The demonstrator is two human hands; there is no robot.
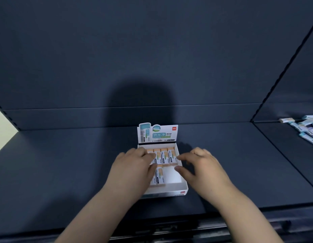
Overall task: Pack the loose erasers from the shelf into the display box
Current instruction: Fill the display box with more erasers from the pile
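Observation:
A white display box [184, 189] with an upright printed back card stands on the dark shelf in the middle. Inside, several orange-sleeved erasers [164, 156] fill the back row, and two more lie in the front row at the left; the front right of the box is bare. My left hand [134, 165] rests over the box's left side, fingers on the erasers there, hiding part of them. My right hand [203, 165] hovers at the box's right wall with thumb and fingers apart, holding nothing.
A pile of loose blue and purple sleeved erasers [306, 128] lies on the neighbouring shelf section at the far right, beyond a divider seam. The shelf's back panel rises behind the box. The shelf's front edge runs just below my forearms.

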